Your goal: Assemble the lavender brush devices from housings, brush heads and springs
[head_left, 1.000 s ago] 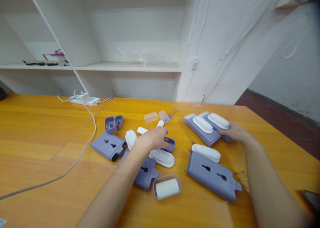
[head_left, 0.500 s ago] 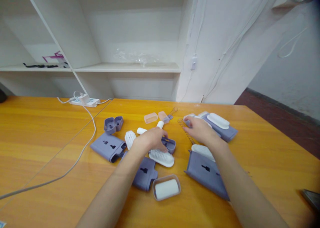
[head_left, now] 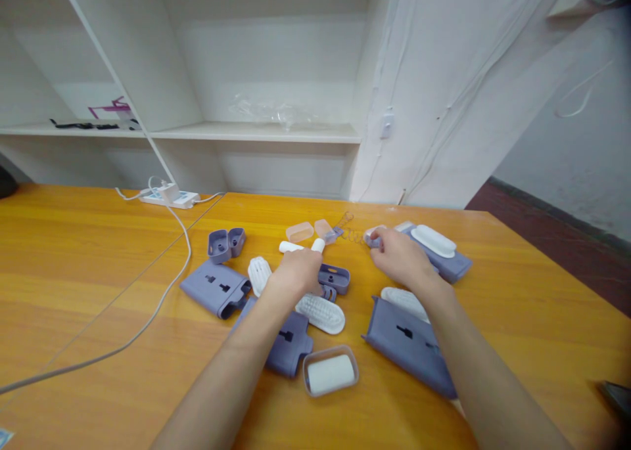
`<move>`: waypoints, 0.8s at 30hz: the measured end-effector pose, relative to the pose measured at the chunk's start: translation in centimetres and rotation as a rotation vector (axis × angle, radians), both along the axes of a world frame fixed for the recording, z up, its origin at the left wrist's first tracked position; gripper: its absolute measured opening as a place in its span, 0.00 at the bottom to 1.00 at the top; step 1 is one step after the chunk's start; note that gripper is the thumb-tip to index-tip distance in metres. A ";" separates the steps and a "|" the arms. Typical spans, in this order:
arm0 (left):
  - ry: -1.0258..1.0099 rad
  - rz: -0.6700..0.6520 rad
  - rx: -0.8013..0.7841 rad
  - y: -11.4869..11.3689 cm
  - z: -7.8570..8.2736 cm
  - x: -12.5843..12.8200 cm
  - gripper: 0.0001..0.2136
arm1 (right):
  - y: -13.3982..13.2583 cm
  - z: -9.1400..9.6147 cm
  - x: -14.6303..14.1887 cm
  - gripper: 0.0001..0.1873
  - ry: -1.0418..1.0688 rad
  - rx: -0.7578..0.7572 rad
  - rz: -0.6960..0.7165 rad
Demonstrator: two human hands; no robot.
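My left hand (head_left: 298,270) reaches down among the loose parts, its fingertips mostly hidden behind the hand. Close to them are a small purple ring-like piece (head_left: 328,294), a purple holder (head_left: 335,278), and a white oval bristled brush head (head_left: 323,313). White cylinders (head_left: 318,245) lie just beyond that hand. My right hand (head_left: 399,256) has its thumb and fingers closed at a small purple part with a clear cap (head_left: 372,235) at the back right. A thin coil spring (head_left: 352,236) lies to the left of those fingertips.
Purple flat housings (head_left: 214,287) lie left, centre and right (head_left: 409,345). A clear tray (head_left: 355,378) holding a white block sits in front. Clear caps (head_left: 299,232) lie at the back. A white brush head (head_left: 434,240) rests far right. A power strip (head_left: 172,197) and cable stand left.
The coil spring has shifted up and left, away from my right hand, whose fingers have moved onto the small capped part. My left hand's fingers have drawn in and now point down.
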State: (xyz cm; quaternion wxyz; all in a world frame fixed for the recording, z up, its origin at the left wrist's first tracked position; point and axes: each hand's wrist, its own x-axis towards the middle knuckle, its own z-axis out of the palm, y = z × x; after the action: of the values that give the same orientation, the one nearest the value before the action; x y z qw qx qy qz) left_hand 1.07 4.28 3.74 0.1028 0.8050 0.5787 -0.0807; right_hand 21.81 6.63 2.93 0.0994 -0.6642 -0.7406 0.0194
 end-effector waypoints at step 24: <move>0.011 0.085 -0.149 1.7 -1.8 -1.9 0.16 | -0.1 1.4 1.4 0.18 0.291 0.090 0.000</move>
State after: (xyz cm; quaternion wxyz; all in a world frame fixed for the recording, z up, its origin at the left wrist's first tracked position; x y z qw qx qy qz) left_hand -0.87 6.00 1.99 0.1625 0.7692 0.6055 -0.1237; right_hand 23.23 6.49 4.34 0.2353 -0.6494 -0.7185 0.0822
